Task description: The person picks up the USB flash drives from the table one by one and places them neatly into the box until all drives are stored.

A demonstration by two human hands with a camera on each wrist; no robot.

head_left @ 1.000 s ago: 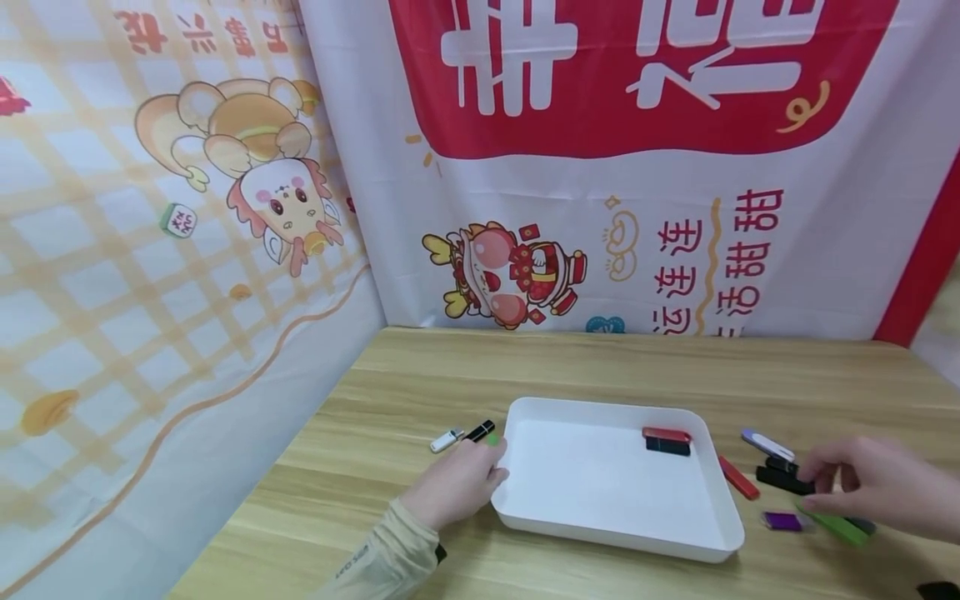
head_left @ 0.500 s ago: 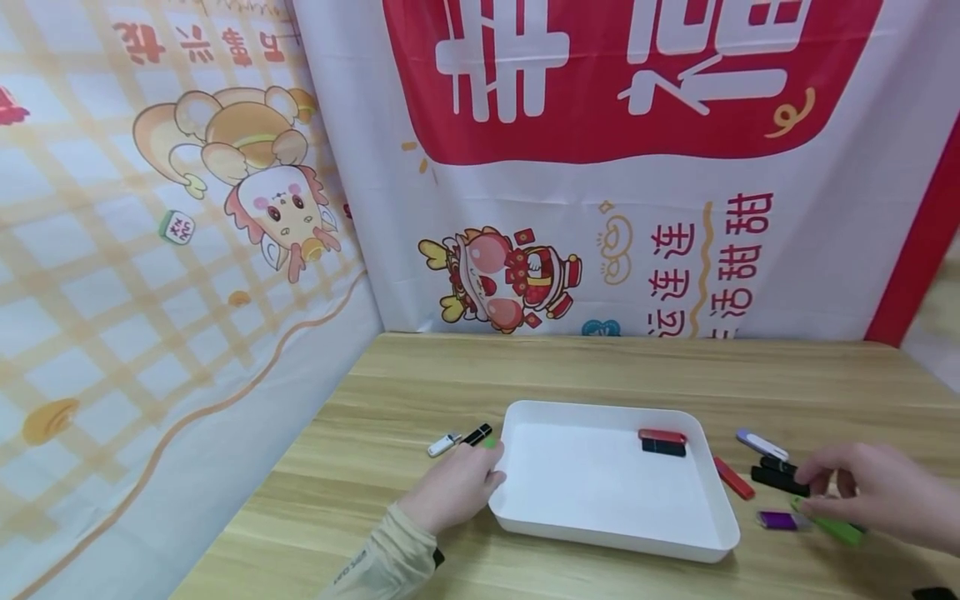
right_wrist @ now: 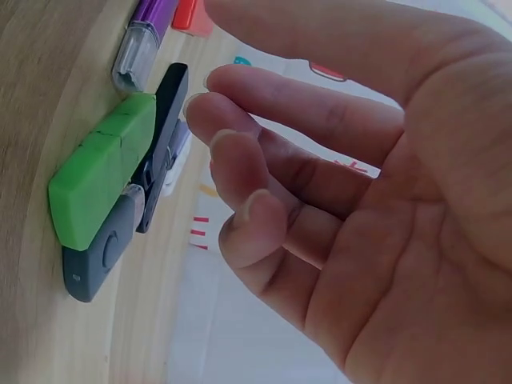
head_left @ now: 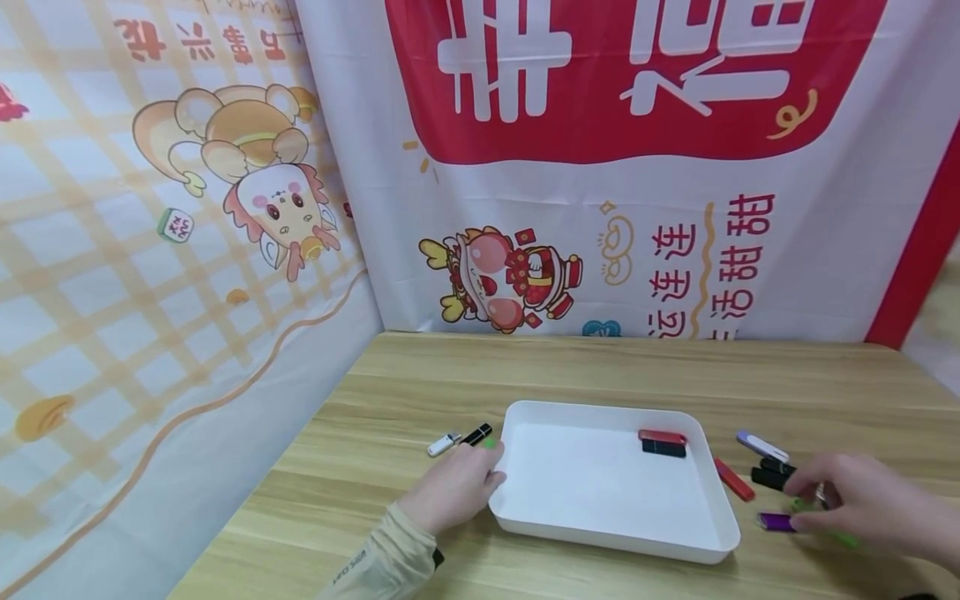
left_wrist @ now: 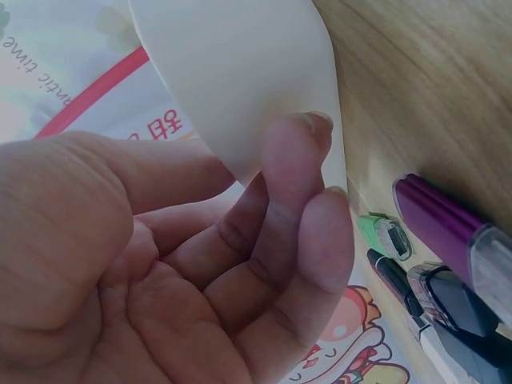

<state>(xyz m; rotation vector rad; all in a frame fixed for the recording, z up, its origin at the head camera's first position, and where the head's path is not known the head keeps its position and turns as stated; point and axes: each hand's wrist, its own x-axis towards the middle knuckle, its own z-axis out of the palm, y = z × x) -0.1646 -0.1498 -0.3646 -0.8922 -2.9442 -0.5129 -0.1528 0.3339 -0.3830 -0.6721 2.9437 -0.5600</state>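
Observation:
My left hand (head_left: 459,487) pinches the left wall of a white tray (head_left: 585,492) between thumb and fingers; the left wrist view shows the fingertips against its outer side. My right hand (head_left: 862,500) hovers over a group of USB sticks right of the tray, its fingers loosely bent and nothing between them. Its thumb overlaps the end of a purple USB stick (head_left: 776,522) in the head view. Below the fingers lie a green USB stick (right_wrist: 104,172), a dark grey one (right_wrist: 100,256) and a black one (right_wrist: 166,132). Inside the tray sit a red stick (head_left: 663,437) and a black stick (head_left: 663,448).
A red stick (head_left: 734,480) lies beside the tray's right wall, with a lavender-and-white one (head_left: 763,446) further back. Left of the tray are a white USB stick (head_left: 442,444), a black one (head_left: 477,434) and a purple one (left_wrist: 448,216). A printed cloth hangs behind the table.
My right hand has shifted slightly towards the near side, from beside the black stick to the purple one. My left hand stays at the tray wall.

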